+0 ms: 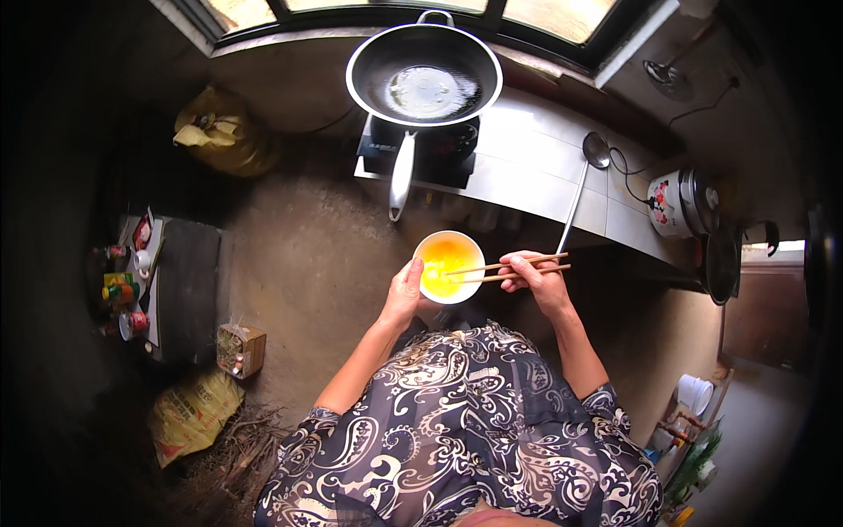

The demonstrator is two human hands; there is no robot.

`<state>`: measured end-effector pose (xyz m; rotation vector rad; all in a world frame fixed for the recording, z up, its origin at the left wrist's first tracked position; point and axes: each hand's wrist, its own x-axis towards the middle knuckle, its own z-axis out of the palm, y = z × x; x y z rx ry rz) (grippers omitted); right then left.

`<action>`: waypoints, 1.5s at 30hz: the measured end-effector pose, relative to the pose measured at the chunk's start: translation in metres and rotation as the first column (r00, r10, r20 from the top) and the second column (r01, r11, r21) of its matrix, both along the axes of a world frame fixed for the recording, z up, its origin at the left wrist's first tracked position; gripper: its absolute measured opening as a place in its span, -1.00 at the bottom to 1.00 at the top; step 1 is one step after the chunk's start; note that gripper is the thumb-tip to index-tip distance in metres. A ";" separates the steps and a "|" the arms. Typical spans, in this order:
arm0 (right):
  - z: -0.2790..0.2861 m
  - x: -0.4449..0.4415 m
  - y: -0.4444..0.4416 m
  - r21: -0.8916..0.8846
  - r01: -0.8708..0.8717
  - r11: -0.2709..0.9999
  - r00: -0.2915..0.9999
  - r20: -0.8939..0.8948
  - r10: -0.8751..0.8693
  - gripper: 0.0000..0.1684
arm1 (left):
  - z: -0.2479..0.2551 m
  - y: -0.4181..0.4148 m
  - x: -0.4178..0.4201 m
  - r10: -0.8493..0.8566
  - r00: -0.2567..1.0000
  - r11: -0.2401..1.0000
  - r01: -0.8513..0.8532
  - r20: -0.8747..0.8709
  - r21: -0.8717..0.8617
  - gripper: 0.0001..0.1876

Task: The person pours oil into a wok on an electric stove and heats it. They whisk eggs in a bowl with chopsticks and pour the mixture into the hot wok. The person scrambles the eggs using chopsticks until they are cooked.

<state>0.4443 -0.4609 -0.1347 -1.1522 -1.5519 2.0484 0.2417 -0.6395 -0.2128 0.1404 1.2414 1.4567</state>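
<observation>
My left hand (404,294) holds a white bowl (483,267) by its left side, thumb at the rim. Inside the bowl lies bright yellow beaten egg (442,269). A pair of wooden chopsticks (504,268) is gripped in my right hand (537,280), their tips in the egg. Beyond the bowl, a dark wok with a pale rim (425,76) sits on a black induction cooker (428,165), its metal handle (402,178) pointing towards me. Some shiny liquid covers the wok's bottom. A long-handled metal ladle (596,150) rests on the tiled counter (540,171), right of the cooker.
A floral rice cooker (678,203) with a cord stands at the counter's right, near a dark pan (722,263). At left are a low table (188,290) with jars and bottles, a small box (242,349), a yellow sack (197,415) and dry twigs (244,461). Another sack (227,141) stands farther back.
</observation>
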 end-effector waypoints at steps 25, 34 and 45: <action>0.033 -0.128 -0.057 0.034 -0.334 0.942 0.936 -0.106 0.335 -0.71 | 0.040 -0.110 -0.081 0.241 0.954 0.970 -0.231 -0.179 0.077 -0.40; 0.050 -0.152 -0.030 0.017 -0.265 0.964 0.943 -0.203 0.263 -0.72 | 0.049 -0.093 -0.112 0.254 0.952 0.967 -0.251 -0.173 0.042 -0.39; 0.058 -0.133 -0.063 0.095 -0.250 0.963 0.945 -0.191 0.265 -0.72 | 0.073 -0.086 -0.117 0.167 0.965 0.983 -0.147 -0.202 0.107 -0.36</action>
